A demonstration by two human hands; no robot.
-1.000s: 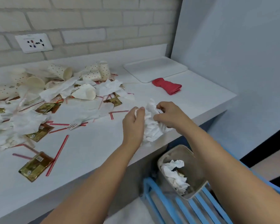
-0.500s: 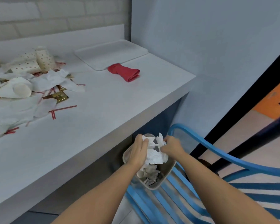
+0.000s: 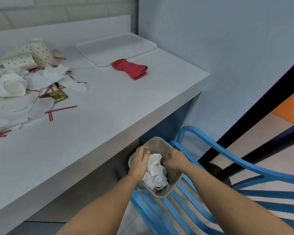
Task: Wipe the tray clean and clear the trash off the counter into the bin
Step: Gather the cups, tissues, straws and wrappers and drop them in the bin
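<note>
A beige bin [image 3: 159, 140] stands on a blue chair [image 3: 231, 158] below the counter's front edge. A crumpled wad of white napkins [image 3: 155, 170] lies inside it on other waste. My left hand [image 3: 139, 161] is over the bin's left rim, its fingers fairly straight against the wad's side. My right hand [image 3: 175, 161] hovers over the right side with loosely curled fingers, a small gap between it and the wad. The white tray [image 3: 115, 48] sits at the counter's back corner with a folded red cloth [image 3: 131, 68] just in front of it.
On the left of the white counter [image 3: 109, 112] lies a pile of trash: dotted paper cups [image 3: 39, 51], crumpled napkins [image 3: 49, 75], a gold sachet [image 3: 58, 95] and red-striped straws [image 3: 61, 109]. A blue wall stands to the right, and a dark post is behind the chair.
Both hands carried the napkin wad from the counter edge down into the bin. My fingers have loosened and the wad now rests in the bin. My view swung right and downward.
</note>
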